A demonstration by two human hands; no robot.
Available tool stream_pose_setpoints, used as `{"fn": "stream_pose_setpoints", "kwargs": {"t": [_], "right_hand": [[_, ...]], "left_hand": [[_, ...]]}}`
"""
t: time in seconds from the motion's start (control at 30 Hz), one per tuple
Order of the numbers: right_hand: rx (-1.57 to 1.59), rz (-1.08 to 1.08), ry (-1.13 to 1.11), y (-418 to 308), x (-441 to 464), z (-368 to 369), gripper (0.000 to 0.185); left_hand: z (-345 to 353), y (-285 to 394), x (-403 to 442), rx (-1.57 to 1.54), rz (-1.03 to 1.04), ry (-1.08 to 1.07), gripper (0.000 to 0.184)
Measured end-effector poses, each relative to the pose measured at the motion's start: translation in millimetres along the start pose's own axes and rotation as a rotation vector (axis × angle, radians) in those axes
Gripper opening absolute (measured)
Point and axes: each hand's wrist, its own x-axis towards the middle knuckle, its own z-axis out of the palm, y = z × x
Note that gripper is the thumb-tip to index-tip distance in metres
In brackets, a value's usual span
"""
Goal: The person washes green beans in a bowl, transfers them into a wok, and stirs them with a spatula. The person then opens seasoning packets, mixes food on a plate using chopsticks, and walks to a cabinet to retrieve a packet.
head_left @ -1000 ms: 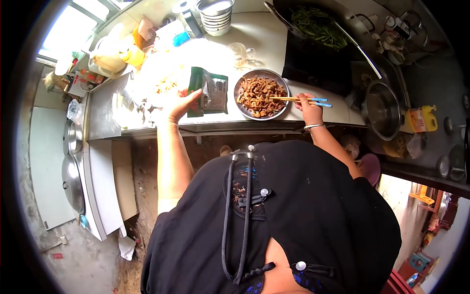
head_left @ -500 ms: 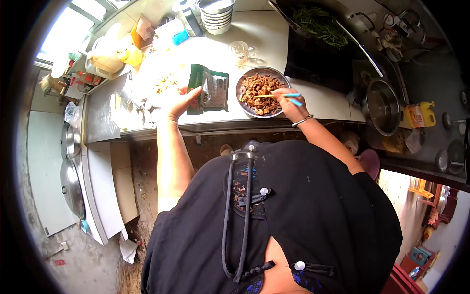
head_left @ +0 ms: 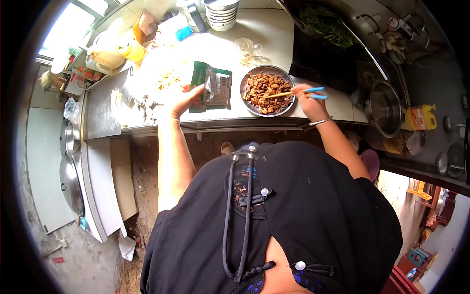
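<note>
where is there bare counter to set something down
Bare counter: between glass mug and black cooktop, and a strip between right hand and metal basin. Crowded: around the jugs by the window; tight between packet and bowl.

Across the upper frame, a pale worktop; directly on it, a shallow dish of brown food, a glass mug above, stacked bowls at top.

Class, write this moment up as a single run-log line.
left hand: holds green-edged packet | right hand: chopsticks in browned food | metal bowl: on counter
</note>
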Motion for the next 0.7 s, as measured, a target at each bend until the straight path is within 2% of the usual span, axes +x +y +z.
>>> {"fn": "stream_pose_setpoints", "kwargs": {"t": [0.03, 0.07, 0.13, 0.17, 0.3, 0.33, 0.4, 0.6, 0.7], "right_hand": [[0.042, 0.044, -0.068, 1, -6, 4, 0.011], [-0.053, -0.005, -0.158, 3, -11, 9, 0.009], [-0.239, -0.331, -0.187, -7, -16, 17, 0.009], [-0.196, -0.347, -0.135, -3, -18, 22, 0.007], [-0.111, -0.354, 0.015, 1, -9, 24, 0.007], [-0.085, -0.283, 0.017, 2, -7, 22, 0.008], [-0.063, -0.282, 0.050, 0, -1, 18, 0.008], [-0.024, -0.255, 0.079, -20, 10, 23, 0.007], [-0.007, -0.248, 0.014, -23, 10, 36, 0.005]], "left_hand": [[0, 0, 1, -0.001, 0.001, -0.002, 0.028], [0, 0, 2, -0.015, -0.002, -0.004, 0.027], [1, 0, 4, -0.028, -0.002, -0.005, 0.027], [1, 0, 5, -0.032, 0.001, 0.000, 0.026], [2, 1, 6, -0.039, 0.025, -0.006, 0.025], [3, 1, 7, -0.038, 0.025, -0.008, 0.025], [3, -2, 9, -0.046, 0.030, -0.015, 0.025], [6, -1, 10, -0.056, 0.033, 0.004, 0.026], [5, 1, 10, -0.023, 0.046, 0.007, 0.025]]}}
